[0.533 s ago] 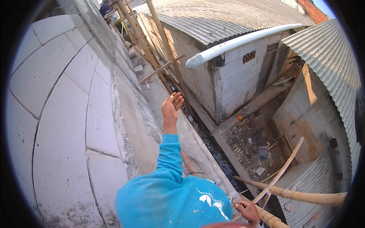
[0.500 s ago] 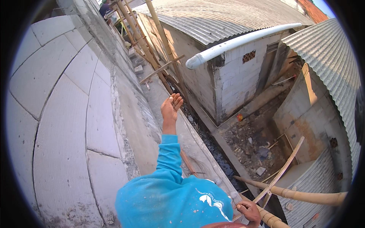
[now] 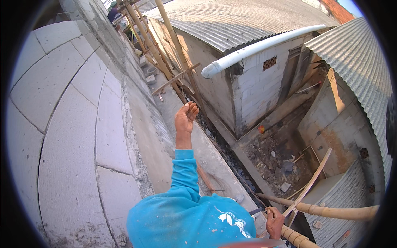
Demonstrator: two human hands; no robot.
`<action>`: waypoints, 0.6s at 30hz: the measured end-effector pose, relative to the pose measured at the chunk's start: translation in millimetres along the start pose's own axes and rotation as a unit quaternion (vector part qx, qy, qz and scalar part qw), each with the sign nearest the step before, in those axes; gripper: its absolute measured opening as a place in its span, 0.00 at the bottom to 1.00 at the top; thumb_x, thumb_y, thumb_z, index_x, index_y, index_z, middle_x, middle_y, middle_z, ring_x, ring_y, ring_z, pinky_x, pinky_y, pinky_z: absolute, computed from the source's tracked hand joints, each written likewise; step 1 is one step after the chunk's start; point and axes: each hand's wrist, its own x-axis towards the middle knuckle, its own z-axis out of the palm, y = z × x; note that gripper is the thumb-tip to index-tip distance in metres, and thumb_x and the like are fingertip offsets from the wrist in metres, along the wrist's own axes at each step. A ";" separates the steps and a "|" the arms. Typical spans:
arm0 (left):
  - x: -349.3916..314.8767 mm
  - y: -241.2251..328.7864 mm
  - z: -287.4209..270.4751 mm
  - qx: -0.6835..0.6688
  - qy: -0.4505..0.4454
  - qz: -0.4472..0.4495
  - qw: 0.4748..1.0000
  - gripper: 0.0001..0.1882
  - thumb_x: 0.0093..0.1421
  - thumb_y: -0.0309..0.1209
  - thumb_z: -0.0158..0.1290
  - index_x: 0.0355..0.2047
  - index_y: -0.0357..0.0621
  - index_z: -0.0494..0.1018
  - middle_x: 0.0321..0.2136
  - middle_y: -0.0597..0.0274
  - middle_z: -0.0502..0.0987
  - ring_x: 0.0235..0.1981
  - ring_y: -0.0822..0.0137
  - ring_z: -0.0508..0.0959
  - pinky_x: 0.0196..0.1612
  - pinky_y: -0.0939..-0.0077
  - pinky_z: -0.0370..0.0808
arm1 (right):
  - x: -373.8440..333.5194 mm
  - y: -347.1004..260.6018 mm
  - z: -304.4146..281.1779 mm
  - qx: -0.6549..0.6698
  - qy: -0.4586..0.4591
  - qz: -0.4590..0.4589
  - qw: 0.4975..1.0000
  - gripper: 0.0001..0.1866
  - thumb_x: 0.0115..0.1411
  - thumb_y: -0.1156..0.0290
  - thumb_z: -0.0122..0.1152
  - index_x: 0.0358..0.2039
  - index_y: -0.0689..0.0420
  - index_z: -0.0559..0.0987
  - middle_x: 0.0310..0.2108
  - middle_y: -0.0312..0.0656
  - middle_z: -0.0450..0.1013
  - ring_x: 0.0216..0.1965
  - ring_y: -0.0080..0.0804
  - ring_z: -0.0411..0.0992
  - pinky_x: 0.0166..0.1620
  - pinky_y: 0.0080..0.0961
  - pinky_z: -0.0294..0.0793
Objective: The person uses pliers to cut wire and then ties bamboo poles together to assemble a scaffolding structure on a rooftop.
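My left arm, in a turquoise sleeve, stretches forward over a concrete ledge (image 3: 219, 175). At its end my left hand (image 3: 186, 118) is palm up, its fingers curled in; what they hold, if anything, is too small to make out. Low on the right, my right hand (image 3: 274, 223) is closed beside a bamboo pole (image 3: 295, 237). A short dark bar (image 3: 256, 211) shows just left of its fingers; whether they grip it I cannot tell. A wall of pale lightweight blocks (image 3: 68, 144) rises to my left.
A narrow dark gutter (image 3: 248, 180) runs below the ledge. Beyond stand a block building under a corrugated roof (image 3: 248, 20), a white pipe (image 3: 264, 49) and a rubble-strewn yard (image 3: 273, 165). Bamboo scaffolding (image 3: 149, 41) is ahead, with a person (image 3: 112, 13) far off. Another bamboo pole (image 3: 331, 211) juts out right.
My right hand has risen slightly and turned, and the dark bar now shows beside it. My left hand stays almost in place.
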 end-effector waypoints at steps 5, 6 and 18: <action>-18.0 -4.5 15.7 0.060 -0.058 -0.038 0.996 0.15 0.67 0.29 0.51 0.50 0.31 0.71 0.42 0.51 0.80 0.42 0.61 0.82 0.48 0.67 0.83 | -3.2 19.5 -6.9 -0.028 0.099 0.015 0.995 0.08 0.62 0.76 0.54 0.35 0.65 0.81 0.27 0.44 0.77 0.26 0.28 0.73 0.32 0.29 0.71; -19.7 -5.3 17.8 0.056 -0.068 -0.041 0.995 0.16 0.68 0.30 0.51 0.51 0.31 0.71 0.42 0.51 0.80 0.42 0.60 0.82 0.48 0.67 0.83 | -3.5 23.2 -6.7 -0.058 0.129 -0.007 0.990 0.09 0.62 0.76 0.54 0.34 0.65 0.81 0.26 0.44 0.76 0.25 0.27 0.72 0.32 0.29 0.70; -12.0 5.4 7.8 0.037 -0.041 0.007 0.998 0.16 0.69 0.30 0.50 0.50 0.30 0.72 0.41 0.50 0.79 0.40 0.61 0.82 0.43 0.70 0.85 | -33.3 29.6 -39.6 0.333 -0.038 0.074 0.939 0.16 0.63 0.60 0.65 0.35 0.64 0.82 0.20 0.30 0.70 0.21 0.15 0.63 0.25 0.17 0.60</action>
